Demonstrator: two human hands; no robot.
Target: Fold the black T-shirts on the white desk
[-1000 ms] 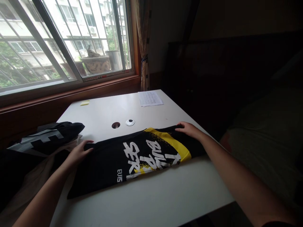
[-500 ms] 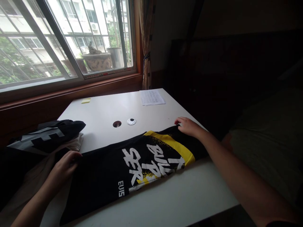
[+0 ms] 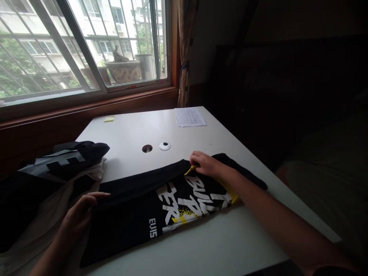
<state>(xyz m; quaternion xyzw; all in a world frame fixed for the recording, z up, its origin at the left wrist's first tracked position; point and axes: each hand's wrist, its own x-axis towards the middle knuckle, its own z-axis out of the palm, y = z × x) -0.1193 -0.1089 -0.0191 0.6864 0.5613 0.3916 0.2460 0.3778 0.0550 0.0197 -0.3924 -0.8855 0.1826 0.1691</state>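
A black T-shirt [image 3: 126, 218] with white lettering and a yellow print lies in a long folded strip across the desk. My right hand [image 3: 205, 163] pinches its far edge near the middle of the print, and the cloth is turned over there. At the left end, my left hand [image 3: 82, 211] holds the far corner between thumb and fingers; part of its grip is in shadow. One black end of the shirt sticks out to the right beyond my right forearm.
The white desk [image 3: 138, 130] stands below a barred window [image 3: 94, 42]. On it are a paper sheet [image 3: 190, 116], yellow sticky notes [image 3: 109, 119], a cable hole [image 3: 147, 148] and its round cover [image 3: 165, 146]. Piled dark and light clothes [image 3: 57, 165] lie at the left.
My right hand has moved left along the far edge and brought that edge toward me, folding it over part of the lettering. My left hand has also turned its corner inward. The view has shifted slightly.
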